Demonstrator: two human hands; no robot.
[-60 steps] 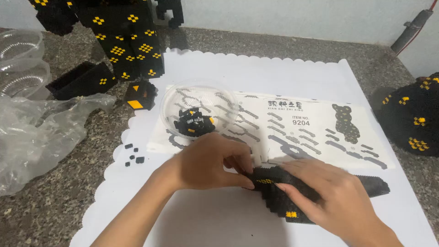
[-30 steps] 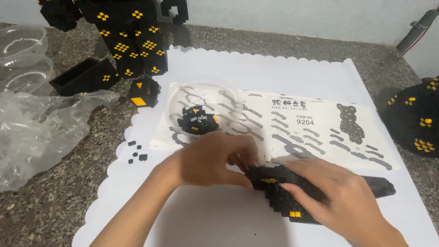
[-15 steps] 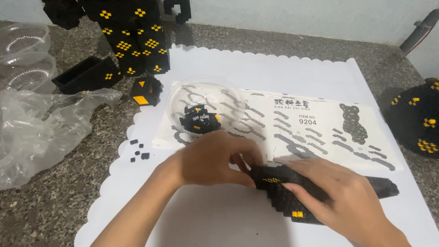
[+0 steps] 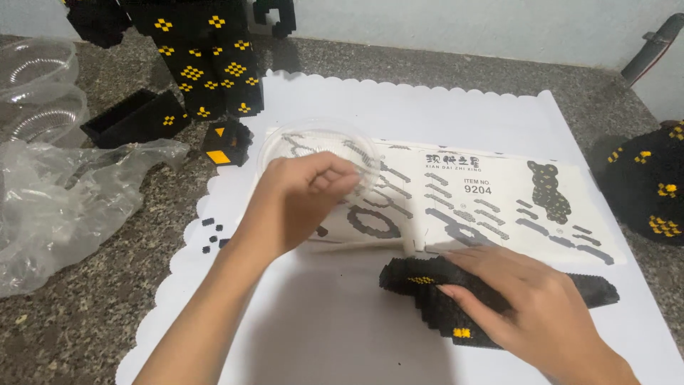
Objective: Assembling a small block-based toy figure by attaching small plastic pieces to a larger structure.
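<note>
My left hand (image 4: 303, 196) reaches over a clear plastic dish (image 4: 299, 146) that rests on the printed instruction sheet (image 4: 491, 207); its fingers are curled together over the dish and hide what lies inside. My right hand (image 4: 531, 310) lies flat on a long black block-built piece with yellow dots (image 4: 427, 281), pressing it onto the white scalloped paper mat (image 4: 427, 114).
A tall black and yellow block figure (image 4: 203, 60) stands at the back left, with a black block box (image 4: 132, 117) and a small black and orange piece (image 4: 224, 142) beside it. Crumpled clear plastic (image 4: 64, 207) and clear cups (image 4: 35, 89) lie left. A rounded black block part (image 4: 645, 182) sits right. Loose tiny black bricks (image 4: 212, 235) lie on the mat's left edge.
My left hand has left the black block piece and moved up to the clear dish. My right hand stays on the piece.
</note>
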